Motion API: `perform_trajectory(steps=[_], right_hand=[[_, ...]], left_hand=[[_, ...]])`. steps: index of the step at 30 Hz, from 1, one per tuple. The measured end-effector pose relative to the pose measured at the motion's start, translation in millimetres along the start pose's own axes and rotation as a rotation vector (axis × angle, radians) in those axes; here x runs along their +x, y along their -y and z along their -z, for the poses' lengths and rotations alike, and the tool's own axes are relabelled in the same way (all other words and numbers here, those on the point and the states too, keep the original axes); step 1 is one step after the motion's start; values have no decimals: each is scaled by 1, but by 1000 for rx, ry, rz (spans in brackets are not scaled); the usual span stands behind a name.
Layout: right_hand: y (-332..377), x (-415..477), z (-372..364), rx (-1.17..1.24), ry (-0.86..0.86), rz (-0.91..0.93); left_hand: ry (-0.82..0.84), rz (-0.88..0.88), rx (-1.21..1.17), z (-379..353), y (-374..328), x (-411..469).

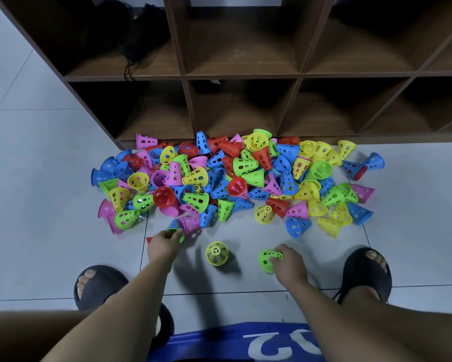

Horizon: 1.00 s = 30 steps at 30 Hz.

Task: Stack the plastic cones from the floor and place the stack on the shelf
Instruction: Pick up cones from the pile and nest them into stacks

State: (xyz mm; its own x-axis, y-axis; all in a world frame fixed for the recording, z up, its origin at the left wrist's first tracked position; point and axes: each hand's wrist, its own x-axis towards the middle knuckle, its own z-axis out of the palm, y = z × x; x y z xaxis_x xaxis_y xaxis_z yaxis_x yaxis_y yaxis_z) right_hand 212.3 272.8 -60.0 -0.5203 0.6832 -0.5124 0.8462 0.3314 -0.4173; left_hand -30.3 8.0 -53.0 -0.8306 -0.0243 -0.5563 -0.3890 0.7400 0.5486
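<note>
Plastic cones (235,178) in blue, yellow, green, pink and red lie heaped across the middle of the frame, on the grey floor (37,205) at the foot of the brown shelf (183,77). At lower centre the left hand (163,244) curls its fingers round a green cone (180,236) at the heap's edge. The right hand (290,262) grips a second green cone (266,259). A yellow cone (217,253) stands between them, untouched

Glossy, perforated plastic cones (232,184) lie at centre on smooth, faintly sheened floor tiles (37,205); at 12 o'clock, a matt, dark wood-grain shelf (245,75); at 11 o'clock, limp black cloth (141,35); at 7 o'clock, a matt black slipper (97,288).
</note>
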Motion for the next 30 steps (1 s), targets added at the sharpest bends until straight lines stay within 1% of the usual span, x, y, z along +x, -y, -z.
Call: perform_trajectory(steps=[4, 9, 12, 14, 16, 18, 21, 24, 27, 30], right_hand=[[39, -7, 5, 157, -28, 76], [82, -13, 9, 365, 26, 208], [98, -20, 8, 360, 32, 299], [105, -26, 6, 317, 40, 345], [110, -30, 3, 264, 43, 374], [112, -33, 0, 237, 48, 389], [112, -35, -7, 237, 81, 367], [111, -35, -12, 247, 118, 340], [112, -37, -17, 241, 151, 324], [113, -39, -21, 247, 184, 305]], left_hand=[[-46, 101, -66, 3, -5, 5], [-58, 229, -132, -1, -5, 16], [-49, 268, -123, -5, -1, 22], [-37, 325, -118, -5, 1, 28], [11, 374, -67, -5, 1, 34], [20, 378, -65, -3, -1, 35], [-39, 355, -197, 5, -5, 24], [-37, 318, -304, 11, -7, 13], [-43, 277, -322, 16, -11, 1], [-86, 245, -319, 21, -12, -6]])
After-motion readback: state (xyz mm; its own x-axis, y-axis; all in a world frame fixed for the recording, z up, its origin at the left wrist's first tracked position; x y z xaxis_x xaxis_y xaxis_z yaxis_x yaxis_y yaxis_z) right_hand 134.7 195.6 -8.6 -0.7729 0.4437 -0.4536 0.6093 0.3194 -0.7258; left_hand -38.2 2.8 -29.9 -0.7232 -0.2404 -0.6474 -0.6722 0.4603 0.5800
